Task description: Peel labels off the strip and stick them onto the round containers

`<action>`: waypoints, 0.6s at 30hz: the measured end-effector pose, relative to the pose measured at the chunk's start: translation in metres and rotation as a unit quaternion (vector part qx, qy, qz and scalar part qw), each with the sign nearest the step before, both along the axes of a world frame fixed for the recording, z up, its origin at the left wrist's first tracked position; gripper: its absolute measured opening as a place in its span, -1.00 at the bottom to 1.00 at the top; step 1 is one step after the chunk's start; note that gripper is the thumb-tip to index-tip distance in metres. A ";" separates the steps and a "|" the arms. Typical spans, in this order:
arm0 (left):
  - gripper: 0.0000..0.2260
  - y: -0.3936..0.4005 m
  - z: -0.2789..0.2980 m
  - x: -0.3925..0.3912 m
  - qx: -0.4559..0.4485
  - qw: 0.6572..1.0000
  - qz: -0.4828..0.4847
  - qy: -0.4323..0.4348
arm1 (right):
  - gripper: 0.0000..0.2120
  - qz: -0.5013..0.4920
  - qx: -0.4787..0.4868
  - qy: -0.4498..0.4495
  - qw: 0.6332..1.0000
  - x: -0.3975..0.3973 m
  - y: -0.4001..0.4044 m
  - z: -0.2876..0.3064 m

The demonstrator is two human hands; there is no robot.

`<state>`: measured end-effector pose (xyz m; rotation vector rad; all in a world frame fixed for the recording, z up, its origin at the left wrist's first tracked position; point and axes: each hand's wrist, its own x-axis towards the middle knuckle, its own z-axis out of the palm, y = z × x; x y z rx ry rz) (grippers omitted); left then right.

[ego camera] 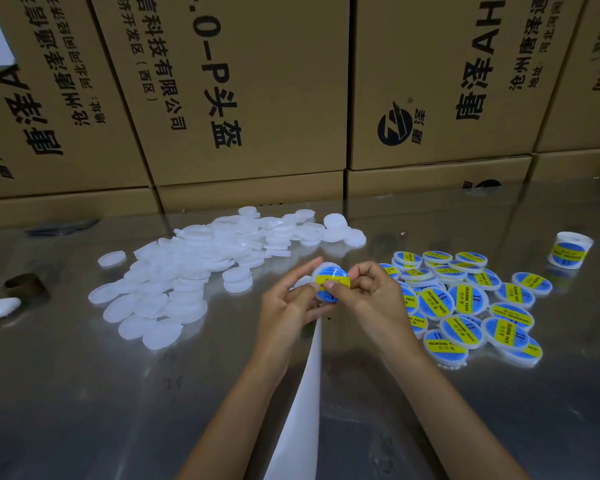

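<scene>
Both our hands grip one round white plastic container point(329, 285) with a blue-and-yellow label: left hand point(289, 303) cradling, right hand point(368, 293) pinching. Left of it lie unlabelled white containers point(187, 271); right, labelled ones point(465, 303); below, the white backing strip point(303, 403).

The scene is dim and slightly cool, lit softly from above, so the metal table point(118, 393) carries dull, smeared reflections of the cardboard boxes point(243, 91) along its far edge and only faint shadows under the heap of unlabelled containers point(187, 271). The wide lens bends the view, making the boxes lean outward toward the upper corners. Focus is fair in the middle, where the print on the labelled containers point(465, 306) reads clearly, but softens at the table's left edge and the near corners.
</scene>
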<state>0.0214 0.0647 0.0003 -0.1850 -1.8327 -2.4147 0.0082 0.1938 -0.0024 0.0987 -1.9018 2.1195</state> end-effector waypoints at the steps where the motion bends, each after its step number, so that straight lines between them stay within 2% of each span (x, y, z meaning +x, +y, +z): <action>1: -0.62 0.000 0.000 0.000 -0.004 1.000 0.001 0.002 | -0.73 -0.002 0.003 0.000 1.000 0.000 0.000 -0.001; 7: -0.63 0.001 -0.001 0.001 -0.021 1.000 -0.008 0.020 | -0.71 -0.023 0.024 0.015 0.999 -0.002 0.001 -0.003; 10: -0.64 0.000 0.000 0.001 -0.005 1.000 -0.012 0.017 | -0.72 -0.062 0.076 0.033 0.995 -0.002 0.001 -0.004; 13: -0.66 0.000 0.002 0.001 0.036 0.999 -0.020 -0.004 | -0.72 -0.090 0.123 0.038 0.988 -0.003 0.003 -0.005; 16: -0.67 0.000 0.004 0.000 0.106 0.993 -0.038 -0.035 | -0.57 -0.104 0.119 0.037 0.987 -0.002 0.004 -0.005; 18: -0.68 0.000 0.006 0.000 0.154 0.986 -0.052 -0.045 | -0.54 -0.103 0.137 0.035 0.985 0.000 0.002 -0.005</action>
